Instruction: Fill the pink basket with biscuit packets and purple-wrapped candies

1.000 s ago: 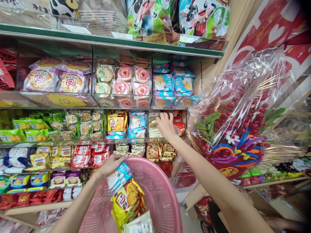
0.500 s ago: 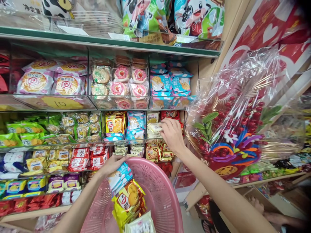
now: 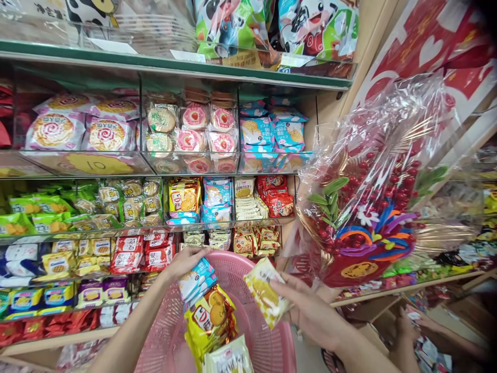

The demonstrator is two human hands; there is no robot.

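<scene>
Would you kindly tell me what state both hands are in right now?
Left hand: holding the pink basket by its rim.
Right hand: holding a yellow-and-white biscuit packet.

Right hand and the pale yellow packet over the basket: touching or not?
Touching. Head view: a finger of the right hand overlaps the pale yellow packet's printed face, pressed to it without a gap.

Lower part of the pink basket (image 3: 230, 270) beyond the bottom edge
</scene>
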